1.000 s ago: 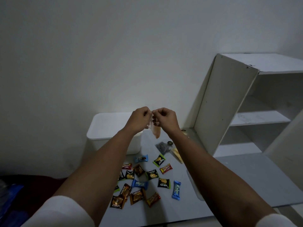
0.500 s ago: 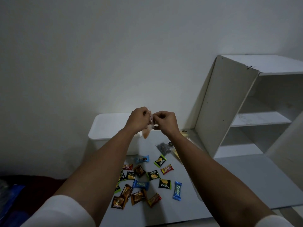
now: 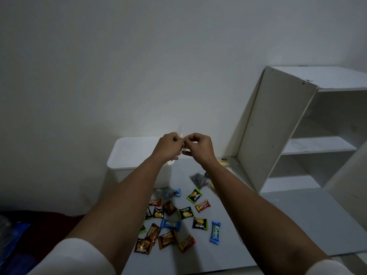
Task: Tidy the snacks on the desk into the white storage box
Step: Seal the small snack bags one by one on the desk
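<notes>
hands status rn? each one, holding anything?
Left hand: fingers curled, pinching a small clear packet.
Right hand: fingers curled, pinching the same packet from the other side.

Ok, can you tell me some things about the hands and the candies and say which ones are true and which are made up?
1. Both hands pinch a small clear wrapper together. True: the left hand and right hand meet in front of the white storage box.
2. The desk has no snacks left. False: many wrapped snacks lie there.
3. A blue Kalpa bar lies right of the pile. True.
4. The white shelf unit stands left of the box. False: it stands to the right.
5. The green Nextar packet is held in a hand. False: it lies on the desk.
</notes>
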`<state>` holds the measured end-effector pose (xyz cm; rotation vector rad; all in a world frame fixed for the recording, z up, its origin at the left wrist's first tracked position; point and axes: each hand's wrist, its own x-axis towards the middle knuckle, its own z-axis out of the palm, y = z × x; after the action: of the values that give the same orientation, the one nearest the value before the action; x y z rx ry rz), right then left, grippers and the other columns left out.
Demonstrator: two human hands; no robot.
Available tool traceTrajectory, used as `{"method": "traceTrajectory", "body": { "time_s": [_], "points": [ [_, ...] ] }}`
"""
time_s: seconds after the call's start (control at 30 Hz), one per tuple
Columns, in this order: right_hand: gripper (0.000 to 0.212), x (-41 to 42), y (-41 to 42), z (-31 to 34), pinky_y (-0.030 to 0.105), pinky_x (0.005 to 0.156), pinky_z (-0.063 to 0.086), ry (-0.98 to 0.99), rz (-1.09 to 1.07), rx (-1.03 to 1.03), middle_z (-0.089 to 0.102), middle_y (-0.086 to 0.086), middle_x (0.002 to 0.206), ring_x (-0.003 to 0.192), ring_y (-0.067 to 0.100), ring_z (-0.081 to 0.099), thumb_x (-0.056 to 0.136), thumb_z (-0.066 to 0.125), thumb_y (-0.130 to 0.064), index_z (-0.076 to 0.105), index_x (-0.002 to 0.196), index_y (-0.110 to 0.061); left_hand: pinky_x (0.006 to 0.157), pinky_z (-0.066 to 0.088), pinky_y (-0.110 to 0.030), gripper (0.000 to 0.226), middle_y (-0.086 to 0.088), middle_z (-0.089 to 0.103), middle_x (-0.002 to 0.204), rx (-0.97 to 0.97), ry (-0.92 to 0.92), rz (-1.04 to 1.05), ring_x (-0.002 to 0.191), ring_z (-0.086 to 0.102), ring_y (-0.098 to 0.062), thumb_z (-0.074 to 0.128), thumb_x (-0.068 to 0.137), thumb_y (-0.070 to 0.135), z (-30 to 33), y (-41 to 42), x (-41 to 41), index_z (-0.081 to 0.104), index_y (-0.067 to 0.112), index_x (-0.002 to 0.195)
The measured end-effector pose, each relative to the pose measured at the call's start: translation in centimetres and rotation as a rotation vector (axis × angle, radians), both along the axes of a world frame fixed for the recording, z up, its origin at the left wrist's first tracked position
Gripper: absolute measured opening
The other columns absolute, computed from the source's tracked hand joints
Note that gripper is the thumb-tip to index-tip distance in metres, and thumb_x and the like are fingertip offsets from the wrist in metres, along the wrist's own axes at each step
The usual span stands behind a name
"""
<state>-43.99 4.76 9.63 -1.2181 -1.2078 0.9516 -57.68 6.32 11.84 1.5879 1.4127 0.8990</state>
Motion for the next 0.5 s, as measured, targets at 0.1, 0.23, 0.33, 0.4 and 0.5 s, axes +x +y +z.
{"method": "traceTrajectory", "body": {
  "time_s": [0.1, 0.23, 0.33, 0.4, 0.5],
  "points": [
    [0.013, -0.1, 0.4, -0.5, 0.044, 0.075, 0.065, -0.009, -0.005, 0.006, 0.071, 0.020, 0.092, 0.089, 0.036, 0.073, 0.097, 0.062, -0.006, 0.070, 0.091, 0.002, 0.060, 0.054, -0.035, 0.028, -0.006, 0.065, 0.077, 0.047, 0.098, -0.067, 0.064, 0.061, -0.023, 0.043, 0.103, 0.026, -0.9, -0.1, 0.0, 0.057, 0.006, 0.090],
    [0.014, 0.6, 1.0, -1.2, 0.050, 0.075, 0.065, -0.014, -0.011, -0.080, 0.074, 0.022, 0.089, 0.086, 0.036, 0.075, 0.095, 0.066, -0.009, 0.071, 0.089, 0.003, 0.074, 0.062, -0.050, 0.026, -0.004, 0.070, 0.086, 0.141, 0.273, -0.086, 0.078, 0.071, -0.025, 0.038, 0.104, 0.029, -1.8, 0.4, 0.0, 0.054, 0.017, 0.088],
    [0.011, 1.1, 1.1, -1.5, 0.049, 0.075, 0.065, -0.098, 0.027, -0.124, 0.076, 0.017, 0.086, 0.081, 0.029, 0.078, 0.092, 0.072, -0.010, 0.073, 0.086, -0.001, 0.073, 0.063, -0.051, 0.023, -0.006, 0.070, 0.090, 0.107, 0.230, -0.060, 0.081, 0.073, -0.025, 0.040, 0.104, 0.026, -2.2, 0.9, 0.2, 0.057, 0.016, 0.092],
    [0.009, 1.6, 1.0, -1.8, 0.046, 0.073, 0.065, -0.119, 0.043, -0.137, 0.077, 0.017, 0.086, 0.081, 0.028, 0.078, 0.093, 0.070, -0.007, 0.074, 0.088, -0.001, 0.075, 0.062, -0.051, 0.022, -0.006, 0.072, 0.088, 0.073, 0.206, -0.088, 0.080, 0.073, -0.023, 0.041, 0.103, 0.024, -2.5, 1.1, 0.4, 0.058, 0.015, 0.092],
    [0.011, 2.9, 1.2, -2.3, 0.041, 0.071, 0.064, -0.155, 0.059, -0.176, 0.077, 0.017, 0.092, 0.088, 0.029, 0.077, 0.096, 0.065, -0.006, 0.074, 0.092, -0.003, 0.080, 0.060, -0.053, 0.015, -0.004, 0.072, 0.089, 0.061, 0.166, -0.067, 0.081, 0.071, -0.023, 0.044, 0.099, 0.022, -3.6, 1.7, 0.8, 0.058, 0.018, 0.096]
  ]
}}
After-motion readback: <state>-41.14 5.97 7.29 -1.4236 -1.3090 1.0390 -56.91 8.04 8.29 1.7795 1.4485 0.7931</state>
